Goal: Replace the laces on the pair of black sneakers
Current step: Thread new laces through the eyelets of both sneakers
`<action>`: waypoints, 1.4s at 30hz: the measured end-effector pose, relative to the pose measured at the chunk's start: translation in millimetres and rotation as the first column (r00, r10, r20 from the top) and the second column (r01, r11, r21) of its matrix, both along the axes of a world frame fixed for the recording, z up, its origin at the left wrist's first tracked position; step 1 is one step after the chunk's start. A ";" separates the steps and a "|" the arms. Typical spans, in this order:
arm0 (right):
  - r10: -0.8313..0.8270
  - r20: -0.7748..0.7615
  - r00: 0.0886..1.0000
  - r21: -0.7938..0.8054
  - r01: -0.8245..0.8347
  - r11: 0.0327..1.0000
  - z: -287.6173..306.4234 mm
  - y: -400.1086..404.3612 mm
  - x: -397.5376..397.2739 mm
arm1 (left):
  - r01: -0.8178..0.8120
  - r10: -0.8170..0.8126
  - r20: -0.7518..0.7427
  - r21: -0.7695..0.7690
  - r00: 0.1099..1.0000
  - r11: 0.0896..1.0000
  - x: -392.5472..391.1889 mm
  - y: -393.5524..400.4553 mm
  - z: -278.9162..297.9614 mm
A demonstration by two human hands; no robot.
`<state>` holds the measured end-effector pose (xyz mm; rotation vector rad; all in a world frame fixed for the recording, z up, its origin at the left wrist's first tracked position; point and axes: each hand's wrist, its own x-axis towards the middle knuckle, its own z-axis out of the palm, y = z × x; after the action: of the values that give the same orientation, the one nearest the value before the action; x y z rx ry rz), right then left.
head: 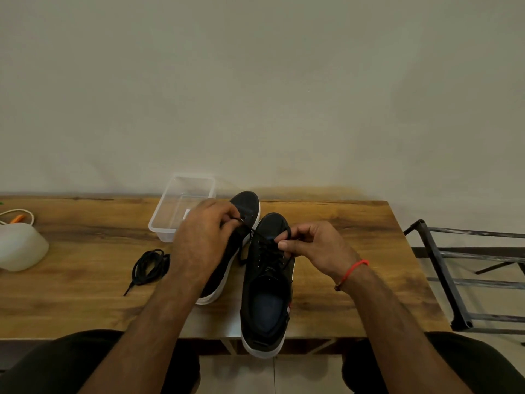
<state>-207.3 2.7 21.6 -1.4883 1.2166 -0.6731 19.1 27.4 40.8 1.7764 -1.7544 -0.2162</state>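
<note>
Two black sneakers with white soles stand on the wooden table (85, 280). The right sneaker (265, 294) is nearest me, its heel over the table's front edge, with a black lace (267, 243) threaded through its eyelets. My left hand (201, 240) pinches one end of that lace above the left sneaker (247, 206), which it partly hides. My right hand (315, 248) pinches the other end over the right sneaker's eyelets. A coiled black lace (147, 265) lies loose on the table to the left.
A clear plastic tub (181, 206) stands behind my left hand near the wall. A white rounded object (20, 245) and a cord lie at the left edge. A metal rack (466, 280) stands on the floor to the right. My knees are under the table's front edge.
</note>
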 end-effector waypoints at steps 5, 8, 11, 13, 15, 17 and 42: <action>-0.017 -0.002 1.000 -0.004 0.017 1.000 1.7 1.0 0.3 | -0.195 0.210 -0.130 0.118 0.969 0.974 8.5 -0.1 0.6; -0.026 -0.003 1.000 -0.013 0.026 1.000 1.0 0.6 -0.4 | -0.136 0.187 -0.168 0.274 0.968 0.952 -6.4 4.9 -3.2; -0.027 -0.007 1.000 -0.018 0.027 0.999 0.6 1.9 2.6 | -0.085 0.115 -0.063 0.354 0.991 0.931 -22.2 7.9 -12.3; -0.025 -0.011 1.000 -0.025 0.024 0.999 -1.0 2.0 4.2 | 0.016 0.077 -0.166 0.499 0.983 0.866 -28.3 7.2 -21.3; -0.012 -0.008 1.000 -0.035 0.012 0.999 -3.4 1.7 4.2 | 0.113 0.085 -0.296 0.592 0.951 0.798 -33.8 8.2 -28.6; 0.004 0.000 1.000 -0.040 -0.004 0.999 -3.7 1.6 4.4 | 0.140 0.117 -0.354 0.621 0.928 0.772 -38.3 8.6 -32.0; 0.012 -0.027 1.000 0.053 -0.011 0.999 0.1 -3.7 -7.9 | 0.239 0.362 -0.918 0.392 0.163 0.888 -30.4 -2.8 -28.2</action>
<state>-215.2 -1.0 21.6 -1.4642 1.2367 -0.6104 -11.3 24.6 12.5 1.2961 -0.5644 -1.5356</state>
